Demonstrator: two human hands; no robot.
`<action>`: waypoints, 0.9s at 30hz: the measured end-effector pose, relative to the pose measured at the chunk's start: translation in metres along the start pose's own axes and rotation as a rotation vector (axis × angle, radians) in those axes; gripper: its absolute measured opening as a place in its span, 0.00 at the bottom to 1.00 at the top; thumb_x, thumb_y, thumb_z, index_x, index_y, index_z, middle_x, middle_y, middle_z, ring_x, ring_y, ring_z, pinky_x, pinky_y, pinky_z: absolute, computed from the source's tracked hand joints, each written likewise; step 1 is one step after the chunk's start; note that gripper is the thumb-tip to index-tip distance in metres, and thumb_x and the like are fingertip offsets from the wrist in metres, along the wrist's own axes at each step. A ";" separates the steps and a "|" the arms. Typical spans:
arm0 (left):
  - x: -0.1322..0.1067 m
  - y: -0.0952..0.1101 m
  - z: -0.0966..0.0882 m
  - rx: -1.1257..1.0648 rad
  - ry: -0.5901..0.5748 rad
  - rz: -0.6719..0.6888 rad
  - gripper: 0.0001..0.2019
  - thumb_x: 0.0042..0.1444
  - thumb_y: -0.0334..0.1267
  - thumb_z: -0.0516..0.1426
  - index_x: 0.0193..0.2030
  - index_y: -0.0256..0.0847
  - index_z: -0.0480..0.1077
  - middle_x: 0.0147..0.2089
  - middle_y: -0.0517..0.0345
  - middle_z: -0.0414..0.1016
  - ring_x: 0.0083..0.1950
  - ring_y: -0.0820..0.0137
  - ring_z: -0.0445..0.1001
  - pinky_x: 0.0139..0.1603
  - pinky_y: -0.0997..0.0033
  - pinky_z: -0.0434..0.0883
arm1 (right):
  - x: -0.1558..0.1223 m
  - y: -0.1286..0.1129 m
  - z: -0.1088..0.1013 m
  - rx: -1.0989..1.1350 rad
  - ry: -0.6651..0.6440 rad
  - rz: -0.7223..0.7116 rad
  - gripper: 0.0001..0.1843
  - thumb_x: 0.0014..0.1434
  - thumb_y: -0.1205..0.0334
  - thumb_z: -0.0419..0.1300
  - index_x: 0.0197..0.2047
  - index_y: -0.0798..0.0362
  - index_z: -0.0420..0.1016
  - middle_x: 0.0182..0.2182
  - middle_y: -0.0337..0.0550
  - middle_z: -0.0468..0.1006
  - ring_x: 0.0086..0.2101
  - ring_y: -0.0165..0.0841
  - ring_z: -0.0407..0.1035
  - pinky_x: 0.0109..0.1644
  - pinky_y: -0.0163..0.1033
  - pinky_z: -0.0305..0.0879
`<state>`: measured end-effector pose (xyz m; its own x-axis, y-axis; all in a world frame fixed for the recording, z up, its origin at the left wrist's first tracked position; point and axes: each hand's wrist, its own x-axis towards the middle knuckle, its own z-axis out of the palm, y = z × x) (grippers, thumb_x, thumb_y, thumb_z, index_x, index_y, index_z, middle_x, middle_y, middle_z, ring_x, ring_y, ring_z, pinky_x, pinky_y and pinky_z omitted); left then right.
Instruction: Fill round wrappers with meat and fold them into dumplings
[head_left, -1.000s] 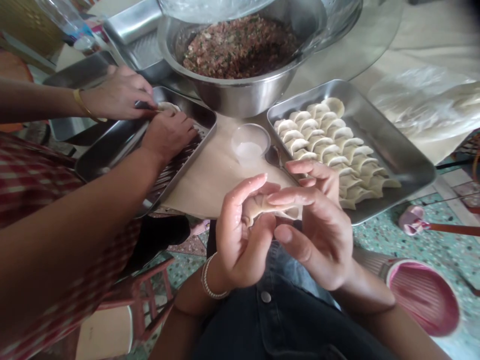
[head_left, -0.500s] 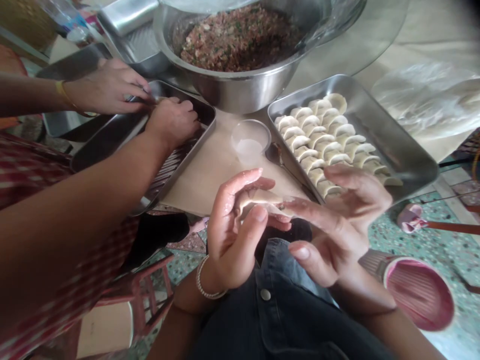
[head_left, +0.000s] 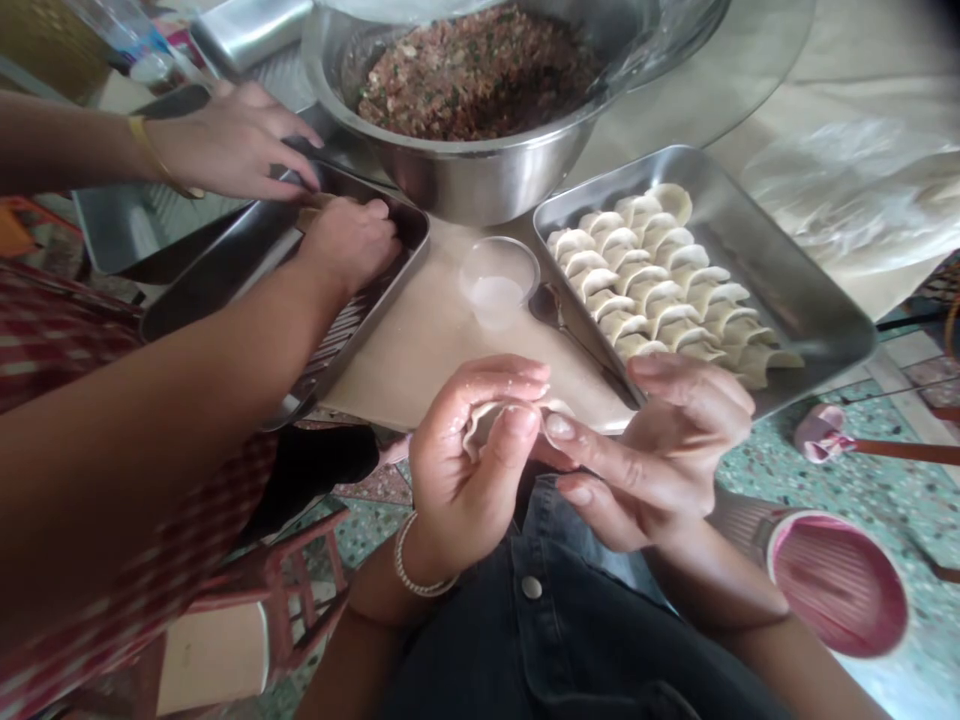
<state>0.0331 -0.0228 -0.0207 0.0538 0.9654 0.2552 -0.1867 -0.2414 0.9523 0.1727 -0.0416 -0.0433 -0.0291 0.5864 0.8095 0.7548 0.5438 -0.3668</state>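
Note:
My left hand (head_left: 469,470) is cupped around a dumpling (head_left: 486,420) of pale dough, its thumb pressing on the near side. Part of the dumpling is hidden behind my fingers. My right hand (head_left: 660,450) holds nothing; its fingers are apart, and one stretched fingertip touches the dumpling's right edge. Just beyond my hands, a metal tray (head_left: 810,310) carries rows of folded dumplings (head_left: 660,270). A small clear cup (head_left: 501,275) with whitish contents stands on the table ahead of my left hand.
A large steel bowl (head_left: 480,180) of minced filling (head_left: 472,75) is at the back. On the left, a co-worker's hands (head_left: 341,240) work over another metal tray (head_left: 416,250). Plastic wrapping (head_left: 855,200) lies at right. A pink-lined bin (head_left: 840,585) is on the floor.
My right hand has shifted slightly left, its fingertip now farther along the dumpling's edge. My left fingers have curled lower over the dough. The co-worker's far hand has moved a little to the right.

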 end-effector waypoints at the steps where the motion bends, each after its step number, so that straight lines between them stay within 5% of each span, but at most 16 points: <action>1: 0.001 0.000 0.000 0.009 -0.001 0.005 0.06 0.62 0.39 0.57 0.42 0.42 0.73 0.46 0.54 0.75 0.39 0.71 0.77 0.35 0.71 0.78 | -0.001 -0.001 0.000 -0.018 0.006 0.008 0.20 0.58 0.51 0.55 0.55 0.34 0.73 0.48 0.43 0.63 0.47 0.41 0.61 0.54 0.52 0.66; 6: 0.004 0.000 0.002 0.000 -0.034 0.046 0.05 0.63 0.36 0.55 0.42 0.43 0.73 0.46 0.54 0.75 0.48 0.70 0.75 0.42 0.71 0.77 | -0.001 -0.005 0.002 -0.036 0.084 0.064 0.21 0.55 0.54 0.60 0.53 0.33 0.74 0.45 0.43 0.66 0.45 0.41 0.63 0.50 0.51 0.68; 15: 0.002 -0.005 -0.001 0.025 -0.007 0.061 0.06 0.64 0.34 0.54 0.43 0.42 0.72 0.47 0.55 0.75 0.48 0.70 0.74 0.45 0.70 0.75 | 0.000 -0.006 0.006 -0.025 0.196 0.099 0.12 0.54 0.60 0.61 0.42 0.39 0.79 0.44 0.42 0.68 0.44 0.40 0.62 0.45 0.50 0.69; 20: 0.002 -0.008 0.000 0.018 -0.017 0.073 0.06 0.63 0.35 0.55 0.43 0.43 0.73 0.46 0.55 0.75 0.47 0.71 0.74 0.41 0.73 0.75 | 0.002 -0.009 0.007 -0.038 0.170 0.119 0.10 0.51 0.59 0.66 0.39 0.40 0.79 0.42 0.42 0.68 0.44 0.41 0.63 0.47 0.51 0.67; 27: -0.001 -0.010 -0.001 0.006 0.003 0.057 0.07 0.62 0.35 0.56 0.45 0.44 0.73 0.46 0.55 0.75 0.50 0.70 0.74 0.49 0.68 0.76 | 0.012 -0.016 -0.004 -0.005 0.078 0.203 0.12 0.54 0.62 0.66 0.42 0.36 0.78 0.38 0.42 0.68 0.46 0.41 0.63 0.52 0.52 0.66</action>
<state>0.0343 -0.0209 -0.0305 0.0405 0.9504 0.3084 -0.1839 -0.2963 0.9372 0.1629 -0.0452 -0.0262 0.1747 0.6349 0.7526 0.7430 0.4165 -0.5239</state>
